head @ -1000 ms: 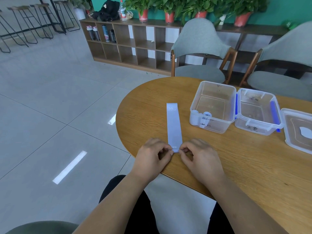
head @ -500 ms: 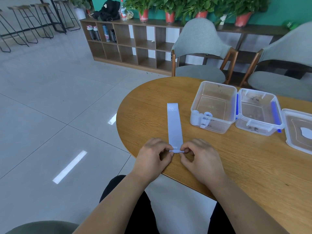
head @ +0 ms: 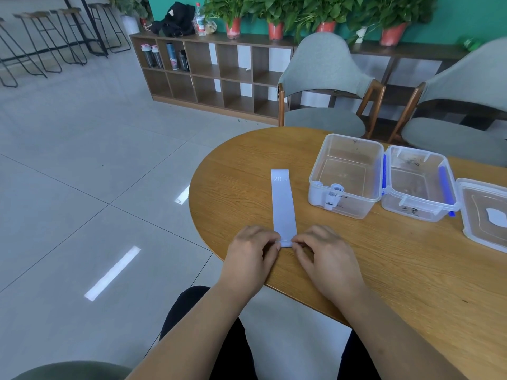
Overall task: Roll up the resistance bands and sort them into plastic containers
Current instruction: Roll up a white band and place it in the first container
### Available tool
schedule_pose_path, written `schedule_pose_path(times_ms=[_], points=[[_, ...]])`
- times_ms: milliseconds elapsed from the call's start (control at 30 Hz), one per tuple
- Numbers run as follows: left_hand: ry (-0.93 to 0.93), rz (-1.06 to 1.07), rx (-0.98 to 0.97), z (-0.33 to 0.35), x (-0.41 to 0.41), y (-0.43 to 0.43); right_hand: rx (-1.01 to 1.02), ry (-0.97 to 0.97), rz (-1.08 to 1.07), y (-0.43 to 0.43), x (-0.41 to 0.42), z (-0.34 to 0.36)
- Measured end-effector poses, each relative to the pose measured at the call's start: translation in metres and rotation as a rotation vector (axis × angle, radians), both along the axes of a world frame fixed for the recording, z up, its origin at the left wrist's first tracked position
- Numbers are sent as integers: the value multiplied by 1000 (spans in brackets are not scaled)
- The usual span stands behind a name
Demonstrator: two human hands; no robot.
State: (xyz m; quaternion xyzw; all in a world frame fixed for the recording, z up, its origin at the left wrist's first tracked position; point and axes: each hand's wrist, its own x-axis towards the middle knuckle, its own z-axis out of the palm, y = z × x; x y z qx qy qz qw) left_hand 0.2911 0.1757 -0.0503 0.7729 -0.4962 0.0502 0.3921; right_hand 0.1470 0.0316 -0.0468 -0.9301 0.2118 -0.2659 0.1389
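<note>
Left hand (head: 251,255): fingers curled inward, thumb and fingertips pinched on the left corner of the near end of the resistance band (head: 284,204). Right hand (head: 325,256): the same, clamped on the right corner. The two hands are close together, almost meeting over the band's end, at the near edge of the table (head: 233,187).

The band is pale lilac and lies flat and straight, running from the near edge toward the table's middle, with a "20 LB" mark at its far end. The end between the fingertips looks slightly thickened, which I judge to be the first turn of a roll. Gripping both corners would keep that turn square across the width, and the straight lay gives the roll a clear run forward.

Right of the band, apart from it, stands the first container (head: 356,207), clear plastic and open. Rolled bands (head: 333,194) of the same pale colour sit in its near-left corner, so it is probably where this band goes. The second container (head: 419,212), with blue latches, stands hard against its right side; I cannot tell whether it holds anything. A lid (head: 466,215) lies just beyond it, toward the table's right edge. Both containers are open and near the right hand, ready to receive.

Assessment: rolling barely begun, and nearly the full length is unrolled. The main risk is the roll running skewed if one hand leads.
</note>
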Motion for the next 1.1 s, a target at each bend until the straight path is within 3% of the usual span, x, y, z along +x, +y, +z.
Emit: schedule_pose_path(times_ms=[800, 1100], points=[[149, 107, -14, 0, -7, -2, 60, -39, -24, 0, -2, 2], [75, 95, -48, -2, -8, -3, 64, -34, -37, -3, -2, -1]])
